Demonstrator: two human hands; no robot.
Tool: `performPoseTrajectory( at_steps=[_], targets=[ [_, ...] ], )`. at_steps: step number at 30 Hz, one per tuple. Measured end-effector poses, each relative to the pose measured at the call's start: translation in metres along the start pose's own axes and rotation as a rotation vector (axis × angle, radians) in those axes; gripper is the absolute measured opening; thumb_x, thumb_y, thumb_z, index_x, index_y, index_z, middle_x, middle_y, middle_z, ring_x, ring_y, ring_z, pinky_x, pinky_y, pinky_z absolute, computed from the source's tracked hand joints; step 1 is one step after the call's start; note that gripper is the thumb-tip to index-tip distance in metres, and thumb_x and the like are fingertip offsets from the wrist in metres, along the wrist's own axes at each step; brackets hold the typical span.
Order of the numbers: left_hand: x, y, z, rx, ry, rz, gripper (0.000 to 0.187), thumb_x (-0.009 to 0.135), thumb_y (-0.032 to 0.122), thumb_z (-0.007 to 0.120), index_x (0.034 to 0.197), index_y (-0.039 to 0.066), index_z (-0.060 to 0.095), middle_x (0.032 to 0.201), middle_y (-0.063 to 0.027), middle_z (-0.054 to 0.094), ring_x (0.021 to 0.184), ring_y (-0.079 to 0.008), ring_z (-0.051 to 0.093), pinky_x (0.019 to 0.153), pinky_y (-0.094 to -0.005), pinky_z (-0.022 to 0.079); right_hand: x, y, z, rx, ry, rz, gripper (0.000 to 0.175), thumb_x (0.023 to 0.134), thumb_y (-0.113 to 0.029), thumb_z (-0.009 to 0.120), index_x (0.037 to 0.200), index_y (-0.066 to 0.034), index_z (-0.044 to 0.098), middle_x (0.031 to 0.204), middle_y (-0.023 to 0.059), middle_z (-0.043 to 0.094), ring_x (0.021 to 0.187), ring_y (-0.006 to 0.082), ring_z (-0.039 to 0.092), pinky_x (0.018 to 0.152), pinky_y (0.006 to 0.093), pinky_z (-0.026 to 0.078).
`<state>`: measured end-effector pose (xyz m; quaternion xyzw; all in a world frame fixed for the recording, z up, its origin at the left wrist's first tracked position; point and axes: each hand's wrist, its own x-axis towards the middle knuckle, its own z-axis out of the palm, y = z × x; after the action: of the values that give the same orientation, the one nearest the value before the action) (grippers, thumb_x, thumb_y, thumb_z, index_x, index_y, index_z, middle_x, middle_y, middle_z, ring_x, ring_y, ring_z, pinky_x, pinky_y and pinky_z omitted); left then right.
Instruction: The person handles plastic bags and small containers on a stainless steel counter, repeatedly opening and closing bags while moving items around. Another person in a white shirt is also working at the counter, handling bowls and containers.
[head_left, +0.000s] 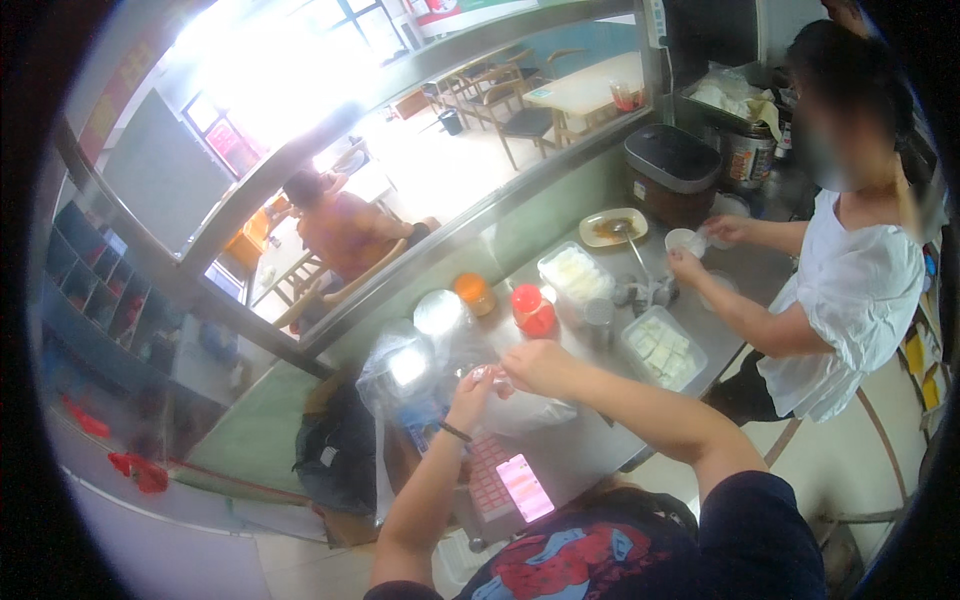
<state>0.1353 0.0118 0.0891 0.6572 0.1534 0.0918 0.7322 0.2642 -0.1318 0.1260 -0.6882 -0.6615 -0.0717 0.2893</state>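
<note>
Over a metal table, my left hand (478, 396) and my right hand (541, 367) meet at the gathered top of a translucent plastic bag (529, 411). Both hands pinch the plastic close together. Pale contents show through the bag, though I cannot tell what they are. Just beyond my hands stands a red-lidded jar (532, 309). A smartphone (524, 487) with a lit screen lies below my hands, beside a pink-and-white keyboard-like grid (491, 469). To the right sits a plastic tub of white blocks (664, 349).
A co-worker (840, 300) at the right holds a small white cup (684, 242). Farther back are a tub of white food (576, 271), a plate with a spoon (613, 226), a dark bin (673, 169) and an orange-lidded jar (474, 293). A framed window (480, 217) borders the table.
</note>
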Motion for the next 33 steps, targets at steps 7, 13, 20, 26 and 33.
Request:
performPoseTrajectory(
  at_steps=[7, 13, 20, 26, 33],
  targets=[
    [0.006, -0.007, -0.003, 0.557, -0.025, 0.222, 0.019, 0.084, 0.008, 0.056, 0.102, 0.004, 0.055, 0.085, -0.0054, 0.061, 0.076, -0.0165, 0.057, 0.074, -0.0288, 0.045, -0.029, -0.004, 0.024, 0.241, 0.288, -0.021, 0.021, 0.08, -0.025, 0.057, 0.086, -0.0049, 0.061, 0.08, 0.0094, 0.061, 0.076, 0.0238, 0.06, 0.072, 0.0341, 0.047],
    [0.006, 0.019, 0.025, 1.312, 0.129, 1.092, 0.02, 0.066, 0.001, 0.058, 0.085, 0.008, 0.058, 0.084, -0.0103, 0.058, 0.077, -0.0285, 0.056, 0.075, -0.0379, 0.045, -0.013, 0.025, 0.072, 1.274, 0.078, 0.729, 0.033, 0.088, -0.032, 0.051, 0.089, -0.002, 0.064, 0.083, 0.0069, 0.064, 0.078, 0.0164, 0.059, 0.076, 0.0306, 0.045],
    [-0.006, 0.0, 0.041, 1.239, 0.575, 0.881, 0.011, 0.068, 0.013, 0.063, 0.077, 0.008, 0.058, 0.077, -0.0083, 0.057, 0.076, -0.0269, 0.053, 0.07, -0.0407, 0.04, -0.012, 0.017, 0.043, 0.676, 0.188, 0.684, 0.022, 0.077, -0.026, 0.057, 0.076, -0.0059, 0.066, 0.073, 0.0077, 0.065, 0.071, 0.023, 0.06, 0.067, 0.0363, 0.043],
    [-0.057, -0.082, 0.026, 1.102, 0.641, 0.467, 0.013, 0.075, 0.018, 0.063, 0.077, 0.006, 0.06, 0.074, -0.0101, 0.057, 0.07, -0.0279, 0.053, 0.067, -0.0411, 0.041, -0.029, 0.073, 0.092, 0.362, 0.225, 0.802, 0.021, 0.075, -0.024, 0.056, 0.066, -0.0059, 0.063, 0.068, 0.0147, 0.062, 0.065, 0.0325, 0.058, 0.06, 0.0415, 0.043],
    [-0.041, -0.053, 0.03, -0.02, 0.617, -0.047, 0.017, 0.085, 0.021, 0.057, 0.087, 0.005, 0.062, 0.077, -0.002, 0.06, 0.063, -0.0116, 0.052, 0.054, -0.0259, 0.041, -0.014, 0.049, 0.067, 1.3, -0.244, 0.778, 0.017, 0.084, -0.026, 0.054, 0.08, -0.0115, 0.063, 0.061, -0.0037, 0.051, 0.051, 0.0069, 0.045, 0.044, 0.0229, 0.034]
  ],
)
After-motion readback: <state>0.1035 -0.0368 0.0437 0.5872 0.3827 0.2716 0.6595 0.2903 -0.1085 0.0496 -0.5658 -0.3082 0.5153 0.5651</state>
